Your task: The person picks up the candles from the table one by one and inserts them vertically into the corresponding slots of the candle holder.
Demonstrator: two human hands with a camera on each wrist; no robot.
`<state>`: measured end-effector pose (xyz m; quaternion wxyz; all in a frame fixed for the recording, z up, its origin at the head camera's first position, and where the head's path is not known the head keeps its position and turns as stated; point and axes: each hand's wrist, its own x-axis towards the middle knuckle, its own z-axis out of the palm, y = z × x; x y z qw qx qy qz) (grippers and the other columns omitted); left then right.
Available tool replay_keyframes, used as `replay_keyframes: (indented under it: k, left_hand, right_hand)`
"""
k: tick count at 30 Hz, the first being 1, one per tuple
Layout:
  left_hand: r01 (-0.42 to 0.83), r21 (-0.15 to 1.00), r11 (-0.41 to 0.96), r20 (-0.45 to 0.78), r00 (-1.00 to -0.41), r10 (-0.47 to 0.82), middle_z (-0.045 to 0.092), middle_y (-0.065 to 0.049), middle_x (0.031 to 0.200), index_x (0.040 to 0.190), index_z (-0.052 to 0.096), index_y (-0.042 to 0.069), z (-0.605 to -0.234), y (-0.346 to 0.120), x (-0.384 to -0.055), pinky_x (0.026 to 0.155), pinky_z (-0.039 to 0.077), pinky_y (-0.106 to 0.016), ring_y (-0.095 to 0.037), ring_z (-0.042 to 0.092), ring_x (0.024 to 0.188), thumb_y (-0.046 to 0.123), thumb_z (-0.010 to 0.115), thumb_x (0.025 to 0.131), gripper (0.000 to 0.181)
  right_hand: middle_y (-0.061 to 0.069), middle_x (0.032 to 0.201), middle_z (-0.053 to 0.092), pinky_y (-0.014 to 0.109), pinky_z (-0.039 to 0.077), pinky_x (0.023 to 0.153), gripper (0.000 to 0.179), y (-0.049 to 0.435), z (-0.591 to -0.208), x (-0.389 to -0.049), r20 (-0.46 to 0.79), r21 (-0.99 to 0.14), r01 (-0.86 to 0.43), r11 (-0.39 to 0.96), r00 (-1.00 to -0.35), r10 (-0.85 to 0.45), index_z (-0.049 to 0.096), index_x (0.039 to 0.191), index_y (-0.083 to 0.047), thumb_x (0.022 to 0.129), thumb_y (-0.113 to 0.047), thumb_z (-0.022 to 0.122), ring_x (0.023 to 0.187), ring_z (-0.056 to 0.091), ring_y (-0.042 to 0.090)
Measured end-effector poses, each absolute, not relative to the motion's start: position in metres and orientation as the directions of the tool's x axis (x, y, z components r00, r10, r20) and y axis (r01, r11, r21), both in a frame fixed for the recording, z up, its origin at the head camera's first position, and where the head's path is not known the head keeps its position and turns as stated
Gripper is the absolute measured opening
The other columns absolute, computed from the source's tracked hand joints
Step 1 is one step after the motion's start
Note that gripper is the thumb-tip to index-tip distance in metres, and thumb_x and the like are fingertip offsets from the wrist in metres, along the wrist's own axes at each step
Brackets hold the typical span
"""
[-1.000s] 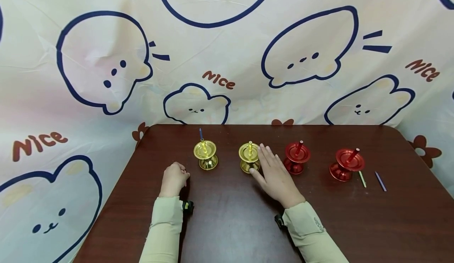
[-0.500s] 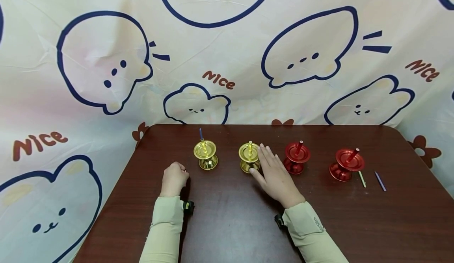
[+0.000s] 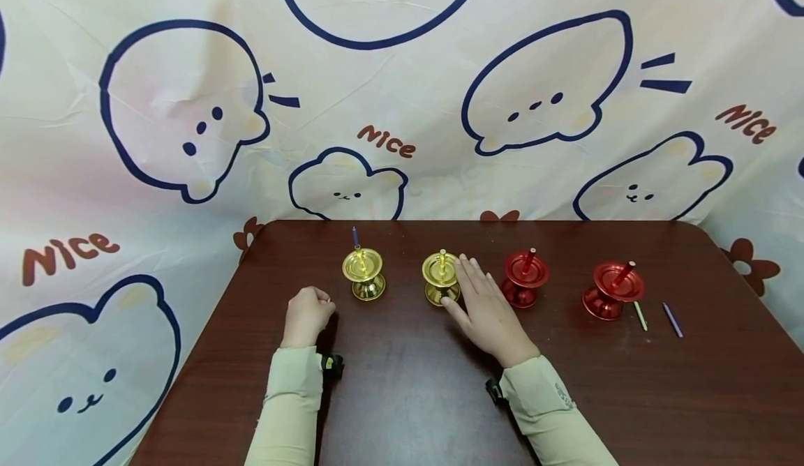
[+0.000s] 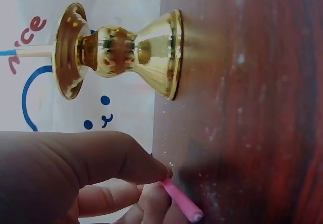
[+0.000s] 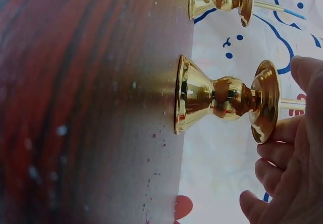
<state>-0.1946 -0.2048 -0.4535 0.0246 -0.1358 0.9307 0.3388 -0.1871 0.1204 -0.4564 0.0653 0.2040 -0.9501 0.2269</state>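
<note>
My left hand (image 3: 306, 317) stays low over the table, left of a gold candlestick (image 3: 368, 286) that carries a slim blue candle (image 3: 355, 237) on its post. Between thumb and fingers it pinches a small pink candle (image 4: 182, 202), which shows only in the left wrist view. My right hand (image 3: 488, 312) stretches its fingers beside a second gold candlestick (image 3: 442, 291), whose post (image 3: 442, 262) bears no candle. In the right wrist view the fingers (image 5: 276, 152) are right at the rim of that candlestick's dish.
Two red candlesticks, a nearer one (image 3: 522, 294) and a farther right one (image 3: 604, 304), stand right of my right hand. A pale green candle (image 3: 641, 317) and a purple candle (image 3: 673, 320) lie on the brown table (image 3: 402, 396). A printed cloth (image 3: 440, 187) hangs behind.
</note>
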Motion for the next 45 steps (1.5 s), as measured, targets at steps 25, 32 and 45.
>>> replay_keyframes:
  k: [25, 32, 45]
  left_hand:
    - [-0.165, 0.744, 0.648, -0.031, -0.976, -0.214, 0.071, -0.014, 0.088, 0.110, 0.063, -0.003, -0.448, -0.207, -0.198, 0.060, 0.047, -0.032, -0.017, 0.061, 0.058, 0.004, 0.056, 0.096, 0.018]
    - [-0.111, 0.781, 0.615, 0.016, -0.980, -0.197, 0.073, -0.015, 0.090, 0.115, 0.065, -0.003, -0.443, -0.204, -0.198, 0.059, 0.047, -0.030, -0.018, 0.065, 0.064, 0.008, 0.058, 0.100, 0.019]
    - [-0.044, 0.842, 0.538, 0.049, -0.986, -0.157, 0.073, -0.018, 0.099, 0.117, 0.066, -0.004, -0.427, -0.199, -0.195, 0.066, 0.053, -0.025, -0.020, 0.071, 0.080, 0.007, 0.057, 0.102, 0.021]
  right_hand:
    - [0.017, 0.165, 0.025, 0.054, 0.020, 0.121, 0.074, 0.120, -0.456, -0.186, 0.210, -0.418, -0.414, 0.808, -0.910, -0.358, 0.028, 0.159, -0.001, 0.103, -0.042, 0.056, 0.154, 0.019, 0.033]
    - [0.017, 0.165, 0.025, 0.055, 0.020, 0.121, 0.075, 0.119, -0.458, -0.187, 0.215, -0.417, -0.412, 0.810, -0.911, -0.352, 0.028, 0.159, -0.001, 0.103, -0.040, 0.058, 0.154, 0.019, 0.033]
    - [0.015, 0.166, 0.023, 0.053, 0.018, 0.122, 0.075, 0.120, -0.457, -0.188, 0.187, -0.417, -0.398, 0.817, -0.918, -0.351, 0.026, 0.160, -0.003, 0.104, -0.044, 0.054, 0.155, 0.017, 0.031]
